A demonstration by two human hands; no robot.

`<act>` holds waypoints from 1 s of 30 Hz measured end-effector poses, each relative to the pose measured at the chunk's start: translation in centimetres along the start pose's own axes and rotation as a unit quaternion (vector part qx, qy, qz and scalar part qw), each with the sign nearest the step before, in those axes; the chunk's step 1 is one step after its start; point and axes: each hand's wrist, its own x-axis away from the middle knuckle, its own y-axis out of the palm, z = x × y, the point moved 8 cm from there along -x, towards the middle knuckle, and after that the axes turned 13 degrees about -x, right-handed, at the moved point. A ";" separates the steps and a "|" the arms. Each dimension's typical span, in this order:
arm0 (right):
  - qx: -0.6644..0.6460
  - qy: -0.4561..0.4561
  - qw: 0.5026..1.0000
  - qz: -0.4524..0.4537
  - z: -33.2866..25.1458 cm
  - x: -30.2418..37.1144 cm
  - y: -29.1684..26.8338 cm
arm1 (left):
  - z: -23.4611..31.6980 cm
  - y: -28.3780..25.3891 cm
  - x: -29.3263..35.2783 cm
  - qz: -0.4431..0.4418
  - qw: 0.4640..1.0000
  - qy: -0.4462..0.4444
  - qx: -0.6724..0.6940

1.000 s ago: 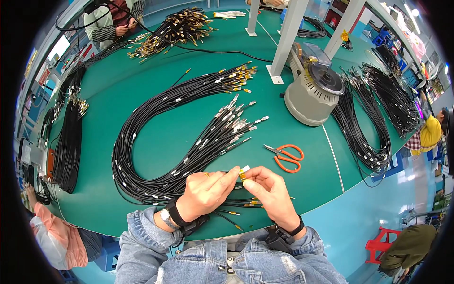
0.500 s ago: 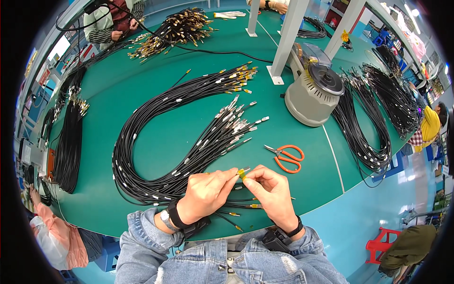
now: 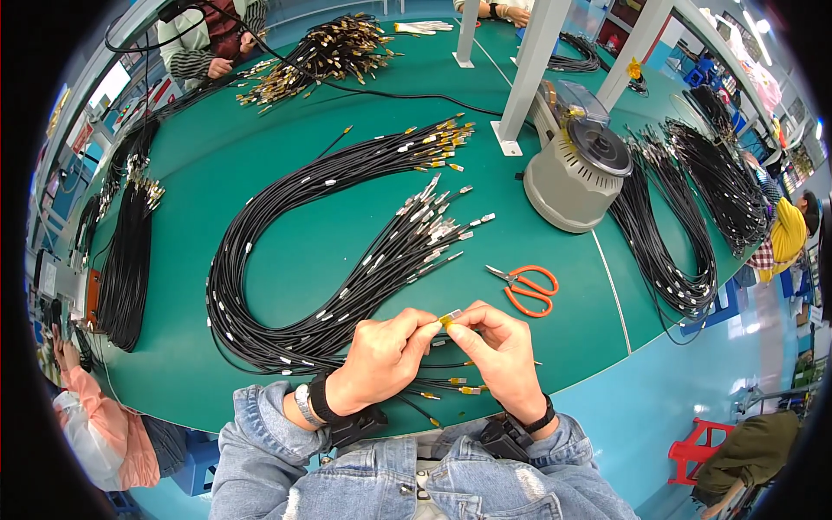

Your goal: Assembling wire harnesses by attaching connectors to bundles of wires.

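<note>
My left hand point(image 3: 387, 357) and my right hand point(image 3: 498, 351) meet at the near side of the green table. Between their fingertips is a cable end point(image 3: 448, 318) with a yellow piece and a silvery tip. Both hands are closed in a pinch on it; most of its black cable is hidden under my left hand. A thick U-shaped bundle of black cables point(image 3: 227, 260) with white tags lies beyond my hands. Its ends carry yellow and white pieces. A few yellow-tipped cables point(image 3: 429, 395) poke out beneath my wrists. Orange-handled scissors point(image 3: 525, 289) lie open beyond my right hand.
A grey round-topped machine point(image 3: 576, 173) stands at the right, beside white metal posts point(image 3: 530, 78). More cable bundles lie at the left point(image 3: 126, 269) and right point(image 3: 663, 225), with a yellow-tipped pile point(image 3: 325, 56) at the back. Other people sit around the table.
My hands stay nearly in place; the left fingers have shifted slightly, and the cable end's silvery tip now shows more above them. The bundle and scissors have not moved.
</note>
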 end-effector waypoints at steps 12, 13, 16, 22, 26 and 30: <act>-0.059 0.047 0.997 0.011 0.1 0.4 0.0 | -0.3 0.6 0.1 -0.009 1.000 0.002 0.000; -0.059 0.047 0.997 0.011 0.2 0.4 0.0 | -0.4 0.6 0.1 -0.006 1.000 0.003 0.000; -0.041 0.035 0.998 0.010 0.2 0.5 -0.2 | -0.5 0.6 0.2 -0.007 1.000 -0.008 0.004; 0.038 -0.006 0.999 0.006 0.2 0.3 -0.6 | -0.6 0.6 0.1 -0.035 0.999 -0.029 0.025; 0.068 -0.026 0.997 0.003 0.2 0.2 -0.7 | -0.6 0.8 -0.1 -0.070 0.992 -0.056 0.085; 0.060 -0.023 0.998 0.004 0.2 0.2 -0.7 | -1.3 1.2 0.1 -0.109 0.978 -0.087 0.154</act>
